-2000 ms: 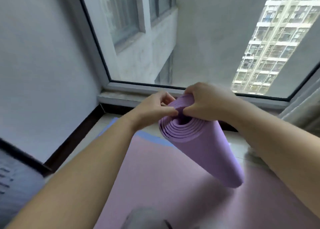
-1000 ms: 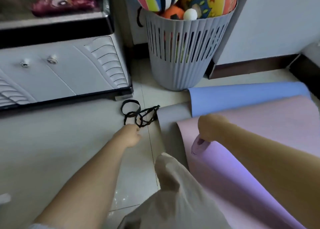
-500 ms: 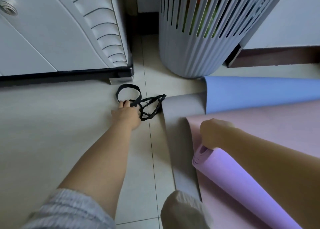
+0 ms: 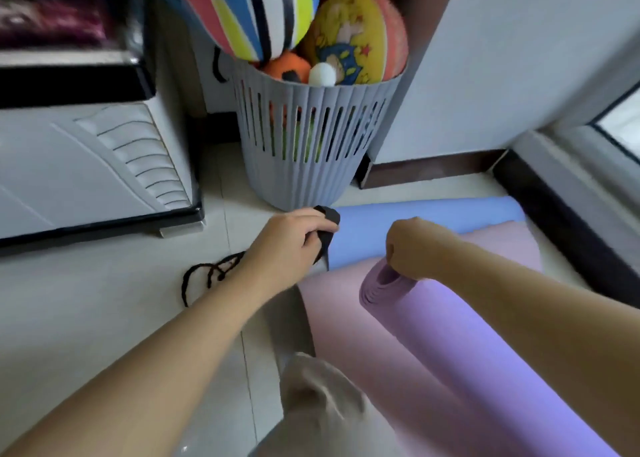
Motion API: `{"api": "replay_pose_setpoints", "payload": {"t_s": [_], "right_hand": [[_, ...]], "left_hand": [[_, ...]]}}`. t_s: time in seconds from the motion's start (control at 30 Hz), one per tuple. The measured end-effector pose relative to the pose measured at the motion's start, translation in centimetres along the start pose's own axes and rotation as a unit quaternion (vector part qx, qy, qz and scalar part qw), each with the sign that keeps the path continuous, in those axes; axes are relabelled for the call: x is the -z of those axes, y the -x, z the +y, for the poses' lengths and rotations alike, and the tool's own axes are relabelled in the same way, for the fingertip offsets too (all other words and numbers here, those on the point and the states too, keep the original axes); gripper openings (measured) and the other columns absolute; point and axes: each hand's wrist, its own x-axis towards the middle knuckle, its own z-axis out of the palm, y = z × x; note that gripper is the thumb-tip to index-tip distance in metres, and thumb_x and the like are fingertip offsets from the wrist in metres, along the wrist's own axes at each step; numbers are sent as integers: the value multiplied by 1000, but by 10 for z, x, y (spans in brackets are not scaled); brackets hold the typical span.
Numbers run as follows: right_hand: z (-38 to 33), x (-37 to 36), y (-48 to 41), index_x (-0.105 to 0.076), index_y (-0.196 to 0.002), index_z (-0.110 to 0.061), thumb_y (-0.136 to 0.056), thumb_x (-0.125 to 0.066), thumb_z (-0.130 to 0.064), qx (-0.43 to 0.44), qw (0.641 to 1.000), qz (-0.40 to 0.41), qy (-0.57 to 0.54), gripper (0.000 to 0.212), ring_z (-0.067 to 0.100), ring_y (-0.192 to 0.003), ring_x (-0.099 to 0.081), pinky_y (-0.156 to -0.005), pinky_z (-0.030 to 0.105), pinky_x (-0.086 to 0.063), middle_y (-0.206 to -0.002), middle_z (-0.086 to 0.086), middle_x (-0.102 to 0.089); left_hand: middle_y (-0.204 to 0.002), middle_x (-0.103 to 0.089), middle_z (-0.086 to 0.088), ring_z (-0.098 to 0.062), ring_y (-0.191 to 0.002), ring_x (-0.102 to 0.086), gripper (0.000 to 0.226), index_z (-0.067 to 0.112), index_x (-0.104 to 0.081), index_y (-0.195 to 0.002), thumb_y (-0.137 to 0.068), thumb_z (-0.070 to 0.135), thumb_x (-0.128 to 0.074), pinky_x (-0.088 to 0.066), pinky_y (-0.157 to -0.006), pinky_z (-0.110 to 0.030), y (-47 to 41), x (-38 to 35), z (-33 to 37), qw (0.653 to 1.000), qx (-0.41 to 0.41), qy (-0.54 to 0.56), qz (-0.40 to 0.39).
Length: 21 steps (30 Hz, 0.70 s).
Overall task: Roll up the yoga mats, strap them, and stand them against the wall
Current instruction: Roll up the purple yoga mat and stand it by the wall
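Purple rolled mat [image 4: 467, 345] gripped at its end by our right hand [image 4: 414, 248].
Our left hand [image 4: 287, 242] clutches a black strap [image 4: 325, 228] above the floor [image 4: 104, 300], near the blue mat's [image 4: 415, 221] left edge.

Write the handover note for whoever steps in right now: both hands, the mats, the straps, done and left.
Left hand: closed on one black elastic strap.
Right hand: gripping the end of the rolled purple foam yoga mat.
More black straps lie on the tile floor.
Pink mat and blue mat lie flat, overlapping.
Done: purple mat rolled.
Left: strap it, stand it against the wall, then roll, strap and stand the others.
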Motion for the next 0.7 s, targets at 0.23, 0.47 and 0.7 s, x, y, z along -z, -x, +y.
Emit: {"api": "replay_pose_setpoints", "payload": {"t_s": [0.23,0.47,0.7], "right_hand": [[148,117,137,-72,-98,-13,-85,-51,-13,-108,968,187,-126,25,29,-88,-63,-74,32,-54,-98,11,-68],[266,118,290,-74,-74,-27,-78,-52,-2,-201,848,374,-317,33,18,-82,-61,-70,21,-49,-85,-1,-69],[288,44,359,-73,-77,-22,-76,-56,-3,-189,799,411,-395,25,14,-69,-59,-66,29,-48,-72,1,-69]], "left_hand": [[-93,-66,19,0,-80,-62,50,34,-71,-97,-84,-7,-47,-46,-78,-16,-69,14,236,968,-168,95,-158],[-64,-62,26,-8,-54,-53,28,33,-63,-98,-88,7,-60,-39,-55,-9,-68,-14,412,907,-335,101,-234],[-63,-57,17,-1,-52,-49,31,24,-46,-94,-79,36,-70,-36,-55,-16,-40,-64,473,885,-375,22,-276]]}}
